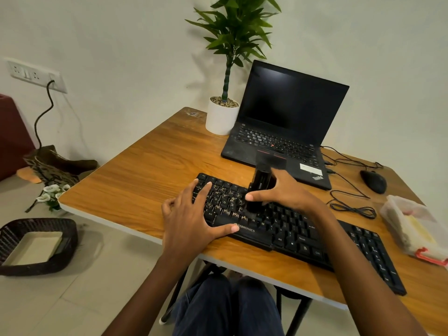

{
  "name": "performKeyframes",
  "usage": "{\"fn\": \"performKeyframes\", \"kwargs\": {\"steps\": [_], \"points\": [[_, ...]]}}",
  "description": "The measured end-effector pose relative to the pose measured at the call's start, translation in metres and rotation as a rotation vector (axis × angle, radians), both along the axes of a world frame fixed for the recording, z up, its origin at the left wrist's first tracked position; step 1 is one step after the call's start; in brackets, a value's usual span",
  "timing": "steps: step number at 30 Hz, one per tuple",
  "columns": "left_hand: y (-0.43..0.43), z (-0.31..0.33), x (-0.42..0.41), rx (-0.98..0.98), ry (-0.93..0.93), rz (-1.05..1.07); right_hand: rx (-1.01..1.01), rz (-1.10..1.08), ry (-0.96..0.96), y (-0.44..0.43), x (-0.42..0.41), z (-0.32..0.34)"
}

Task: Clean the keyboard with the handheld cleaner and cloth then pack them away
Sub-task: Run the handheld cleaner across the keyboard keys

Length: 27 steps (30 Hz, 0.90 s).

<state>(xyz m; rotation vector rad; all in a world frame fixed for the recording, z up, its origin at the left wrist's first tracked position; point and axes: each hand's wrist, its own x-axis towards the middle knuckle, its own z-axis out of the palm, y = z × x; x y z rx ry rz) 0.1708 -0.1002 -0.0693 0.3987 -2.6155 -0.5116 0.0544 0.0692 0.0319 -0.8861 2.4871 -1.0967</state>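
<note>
Right hand [286,190] grips the handheld cleaner [260,190] upright on the keyboard [315,236]; left hand [191,214] lies flat, fingers straight, on its left end near the table's [145,166] front edge.

Your left hand [191,214] lies palm down on the left end of the black full-size keyboard [303,235]. Its index and middle fingers are straight and the thumb stretches along the front edge; the outer two fingers seem curled. Your right hand [287,190] wraps round the black cylindrical handheld cleaner [260,185], held upright. Both bare forearms reach forward.

Dark blue trousers [225,309], 2 bare forearms [363,275].
</note>
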Motion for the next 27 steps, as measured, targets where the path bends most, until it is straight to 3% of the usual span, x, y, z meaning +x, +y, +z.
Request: {"fn": "performKeyframes", "kwargs": {"steps": [5, 9, 13, 18, 22, 25, 27], "points": [[0.000, -0.001, 0.000, 0.012, 0.000, -0.005, 0.021, -0.107, 0.204, -0.008, -0.002, -0.010], [0.000, 0.000, 0.000, -0.002, 0.003, 0.001, -0.084, -0.054, -0.062, 0.002, 0.001, -0.008], [-0.001, 0.000, 0.001, 0.005, -0.007, 0.001, -0.046, -0.152, 0.143, -0.002, -0.006, -0.012], [0.000, 0.000, 0.000, -0.009, -0.002, 0.003, -0.080, -0.068, -0.069, 0.007, -0.005, -0.007], [-0.001, 0.000, 0.000, 0.000, -0.004, -0.005, -0.069, -0.136, 0.090, 0.003, -0.008, -0.011], [0.000, 0.000, 0.000, -0.013, -0.006, 0.000, -0.081, -0.066, -0.037, 0.006, -0.005, -0.009], [0.000, 0.000, 0.000, -0.013, -0.011, -0.002, -0.076, -0.083, -0.020, 0.006, -0.008, -0.008]]}}
